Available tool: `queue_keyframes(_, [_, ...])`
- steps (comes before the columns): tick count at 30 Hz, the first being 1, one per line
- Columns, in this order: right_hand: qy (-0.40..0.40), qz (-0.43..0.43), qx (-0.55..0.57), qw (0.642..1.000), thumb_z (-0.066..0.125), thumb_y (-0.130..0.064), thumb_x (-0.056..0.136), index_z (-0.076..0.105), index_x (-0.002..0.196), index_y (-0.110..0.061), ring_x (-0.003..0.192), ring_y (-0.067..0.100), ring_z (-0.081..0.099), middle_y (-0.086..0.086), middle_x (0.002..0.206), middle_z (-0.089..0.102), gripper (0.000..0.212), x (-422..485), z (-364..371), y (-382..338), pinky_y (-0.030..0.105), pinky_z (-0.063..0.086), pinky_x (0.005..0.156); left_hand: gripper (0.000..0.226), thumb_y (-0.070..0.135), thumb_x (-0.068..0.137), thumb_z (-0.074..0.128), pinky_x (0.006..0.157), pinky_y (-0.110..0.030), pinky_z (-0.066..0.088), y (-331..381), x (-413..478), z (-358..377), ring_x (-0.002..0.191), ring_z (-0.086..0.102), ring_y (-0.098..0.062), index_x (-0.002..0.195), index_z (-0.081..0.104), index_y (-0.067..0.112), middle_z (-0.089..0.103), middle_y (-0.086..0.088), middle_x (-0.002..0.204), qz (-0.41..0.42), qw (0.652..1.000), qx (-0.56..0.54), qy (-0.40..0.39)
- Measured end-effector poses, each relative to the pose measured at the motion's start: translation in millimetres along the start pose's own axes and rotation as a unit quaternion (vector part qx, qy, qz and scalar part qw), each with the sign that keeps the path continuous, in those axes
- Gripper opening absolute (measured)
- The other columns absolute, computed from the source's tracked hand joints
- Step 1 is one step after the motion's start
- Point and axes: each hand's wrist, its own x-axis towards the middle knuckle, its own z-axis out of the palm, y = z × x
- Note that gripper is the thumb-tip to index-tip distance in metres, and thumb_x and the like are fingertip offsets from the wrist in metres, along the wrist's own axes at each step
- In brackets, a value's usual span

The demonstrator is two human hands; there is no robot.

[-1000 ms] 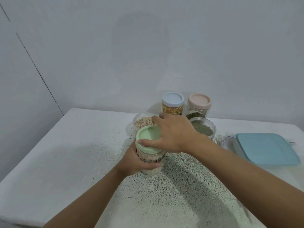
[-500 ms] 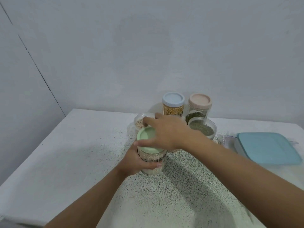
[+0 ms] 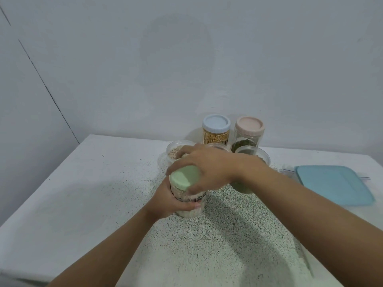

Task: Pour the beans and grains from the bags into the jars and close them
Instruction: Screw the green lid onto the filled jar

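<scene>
Grain-filled jar on the surface: left grip wraps its rigid, smooth, probably weighty body; right grip curls round the green lid, best held at the rim.

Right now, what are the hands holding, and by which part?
Both hold one jar: the left hand grips its clear body, and the right hand grips the green lid on top.

view: head-worn wide-angle | position: above the near side of the white speckled table | facing: forward and down, toward the pale grey wall | range: near, clear jar with a pale green lid mid-frame
</scene>
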Motion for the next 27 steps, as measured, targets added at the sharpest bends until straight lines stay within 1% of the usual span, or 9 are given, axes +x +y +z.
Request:
queue_keyframes(4, [0.073,-0.007,-0.038,0.997,0.075,-0.059,0.079,0.050,0.140,-0.046,0.102,0.007,0.040,-0.010,0.126,0.047,0.067,6.2,6.3,2.8,0.028,0.028,0.089,0.082,-0.021,0.061,0.086,0.093,-0.033,0.056,-0.5,0.4,-0.1,0.117,0.067,-0.031,0.132,0.051,-0.001,0.069,-0.021,0.117,0.002,1.000,-0.005,0.014])
queue_keyframes(7, [0.106,-0.027,-0.073,0.991,0.069,-0.065,0.082,0.050,0.142,-0.040,0.098,0.007,0.037,-0.008,0.127,0.049,0.067,6.8,15.0,4.2,0.025,0.019,0.083,0.084,-0.020,0.060,0.087,0.093,-0.030,0.056,1.6,-1.5,0.3,0.118,0.067,-0.028,0.133,0.049,0.000,0.071,-0.013,0.118,0.009,1.000,0.010,0.020])
queue_keyframes(9, [0.112,-0.039,-0.112,0.987,0.055,-0.072,0.087,0.048,0.144,-0.035,0.100,0.014,0.039,-0.002,0.132,0.051,0.068,9.2,24.2,6.3,0.026,0.014,0.080,0.082,-0.023,0.061,0.085,0.091,-0.025,0.055,5.0,-2.5,1.3,0.115,0.068,-0.020,0.131,0.049,-0.001,0.073,-0.005,0.114,0.013,1.000,0.023,0.017])
queue_keyframes(12, [0.110,-0.031,-0.137,0.984,0.027,-0.079,0.082,0.051,0.141,-0.032,0.095,0.020,0.039,0.003,0.128,0.059,0.079,14.0,35.3,8.2,0.033,0.022,0.084,0.079,-0.022,0.061,0.085,0.089,-0.021,0.054,6.8,-3.9,2.1,0.111,0.070,-0.015,0.129,0.050,-0.006,0.074,-0.001,0.111,0.018,0.999,0.032,0.011])
queue_keyframes(14, [0.109,-0.024,-0.142,0.984,0.030,-0.080,0.083,0.049,0.143,-0.035,0.097,0.020,0.036,0.001,0.127,0.060,0.077,16.2,36.5,10.7,0.034,0.026,0.082,0.079,-0.020,0.061,0.087,0.089,-0.022,0.055,7.1,-5.2,1.8,0.112,0.070,-0.017,0.130,0.051,-0.004,0.074,-0.005,0.111,0.014,0.999,0.031,0.017])
queue_keyframes(17, [0.070,-0.051,-0.101,0.991,0.057,-0.070,0.088,0.047,0.147,-0.038,0.107,0.021,0.040,-0.004,0.129,0.057,0.068,17.2,25.9,15.0,0.031,0.025,0.079,0.080,-0.020,0.061,0.087,0.089,-0.026,0.056,9.2,-4.5,0.9,0.113,0.070,-0.020,0.129,0.053,0.003,0.073,-0.008,0.114,0.005,1.000,0.026,0.012])
queue_keyframes(19, [0.046,-0.074,-0.064,0.994,0.063,-0.064,0.089,0.047,0.148,-0.038,0.115,0.019,0.042,-0.005,0.134,0.055,0.067,19.6,20.4,19.1,0.028,0.026,0.084,0.080,-0.021,0.061,0.086,0.089,-0.026,0.056,12.6,-4.0,0.3,0.113,0.070,-0.020,0.128,0.054,0.008,0.074,-0.004,0.114,-0.005,1.000,0.024,0.002])
queue_keyframes(23, [0.098,-0.093,-0.126,0.983,0.033,-0.074,0.091,0.048,0.145,-0.030,0.112,0.020,0.045,0.002,0.129,0.058,0.071,21.6,36.5,23.7,0.035,0.037,0.090,0.081,-0.018,0.063,0.087,0.092,-0.028,0.056,15.4,-0.4,-4.3,0.117,0.068,-0.021,0.130,0.052,0.009,0.072,-0.003,0.116,-0.016,0.999,0.031,-0.018])
queue_keyframes(27, [0.173,-0.083,-0.130,0.973,0.029,-0.072,0.090,0.056,0.135,-0.028,0.098,0.022,0.042,0.007,0.111,0.058,0.069,21.6,52.5,21.7,0.034,0.036,0.072,0.084,-0.017,0.060,0.089,0.091,-0.029,0.056,9.9,-1.8,-2.6,0.116,0.068,-0.024,0.130,0.050,0.008,0.071,-0.009,0.115,-0.009,0.999,0.039,0.012])
